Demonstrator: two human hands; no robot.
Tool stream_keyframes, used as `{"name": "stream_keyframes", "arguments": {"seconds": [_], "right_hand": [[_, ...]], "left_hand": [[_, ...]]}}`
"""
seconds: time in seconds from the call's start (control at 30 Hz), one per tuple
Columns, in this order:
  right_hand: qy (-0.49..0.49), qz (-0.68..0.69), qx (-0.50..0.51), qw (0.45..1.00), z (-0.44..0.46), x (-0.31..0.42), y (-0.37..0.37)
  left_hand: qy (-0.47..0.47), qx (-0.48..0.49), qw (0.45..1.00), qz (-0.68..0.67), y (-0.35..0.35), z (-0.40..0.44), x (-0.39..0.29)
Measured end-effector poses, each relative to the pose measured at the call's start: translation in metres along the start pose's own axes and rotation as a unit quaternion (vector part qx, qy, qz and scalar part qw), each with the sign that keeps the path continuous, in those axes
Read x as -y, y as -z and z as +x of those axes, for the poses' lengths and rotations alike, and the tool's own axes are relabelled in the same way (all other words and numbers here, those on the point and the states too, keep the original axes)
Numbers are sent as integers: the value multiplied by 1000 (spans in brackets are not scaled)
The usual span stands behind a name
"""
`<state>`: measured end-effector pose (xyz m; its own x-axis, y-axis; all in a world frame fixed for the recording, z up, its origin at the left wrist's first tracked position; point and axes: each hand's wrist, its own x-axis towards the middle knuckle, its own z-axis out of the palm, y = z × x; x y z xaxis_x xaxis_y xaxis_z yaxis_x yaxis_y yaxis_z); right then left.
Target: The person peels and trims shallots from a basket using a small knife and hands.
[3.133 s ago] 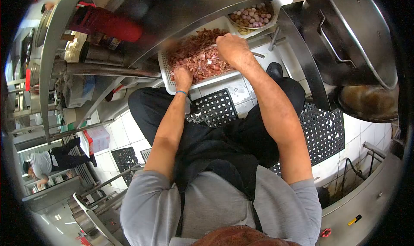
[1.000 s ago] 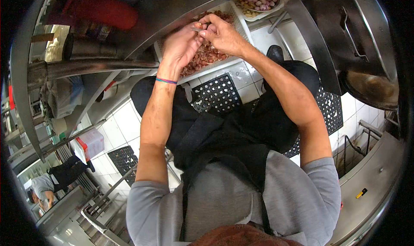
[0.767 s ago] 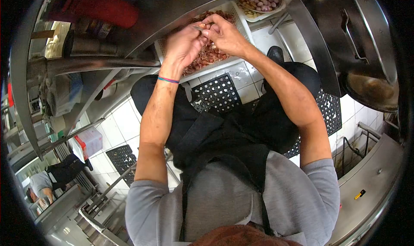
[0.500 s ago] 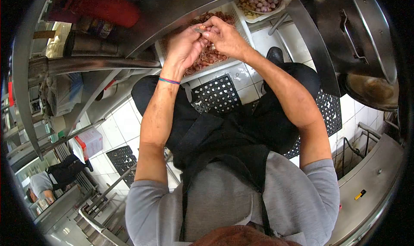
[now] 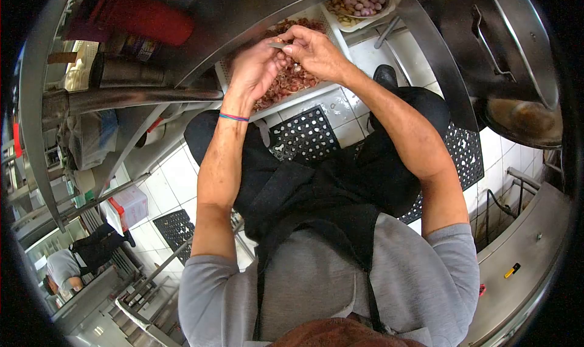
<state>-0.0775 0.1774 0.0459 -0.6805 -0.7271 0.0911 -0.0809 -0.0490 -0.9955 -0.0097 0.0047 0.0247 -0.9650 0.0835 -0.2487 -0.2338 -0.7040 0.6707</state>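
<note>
At twelve o'clock, beyond the person's knees: white perforated crate (image 5: 307, 96), partly roofed by a steel beam (image 5: 243, 27), holding a reddish-brown heap (image 5: 298, 79) that reads as loose skins, perhaps with small bulbs among them. Both hands meet above it. Right hand (image 5: 313, 53) reaches in from one o'clock, thumb and fingers pinched on a small grey blade (image 5: 278, 45), tip toward nine. Left hand (image 5: 255, 67), palm turned inward, coloured band (image 5: 234, 117) at the wrist; fingers bent in close to the blade, but whether they grip a bulb I cannot tell, the meeting point being tiny and half covered. At one o'clock, just beside the crate, a white container (image 5: 369, 23) with pinkish-purple bulbs (image 5: 367, 6) and paler yellowish pieces (image 5: 347, 21); these look smooth, so I judge them the finished share. Progress, judged from how things lie: a fair batch done, one piece probably in work between the hands, an uncertain amount left, since skins and any whole bulbs blur together and the hands hide part of the heap. Eight o'clock: another person (image 5: 64, 268), well apart.
</note>
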Motion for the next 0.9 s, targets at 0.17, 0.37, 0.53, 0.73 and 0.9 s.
{"name": "stream_keyframes", "arguments": {"seconds": [0.17, 0.37, 0.53, 0.73, 0.9], "right_hand": [[-14, 6, 30, 999, -1, -5, 5], [-28, -40, 15, 999, -2, -10, 3], [1, -31, 29, 999, -4, 1, 5], [17, -103, 15, 994, -4, 1, 2], [-21, -101, 26, 994, -3, 3, 2]], "left_hand": [[15, 47, 999, -15, -10, -4, -4], [15, 30, 999, -32, -7, -3, 0], [16, 4, 996, -86, -4, -3, -6], [-17, -43, 999, -27, -8, -6, -10], [-12, -49, 998, -28, -7, -6, -9]]}}
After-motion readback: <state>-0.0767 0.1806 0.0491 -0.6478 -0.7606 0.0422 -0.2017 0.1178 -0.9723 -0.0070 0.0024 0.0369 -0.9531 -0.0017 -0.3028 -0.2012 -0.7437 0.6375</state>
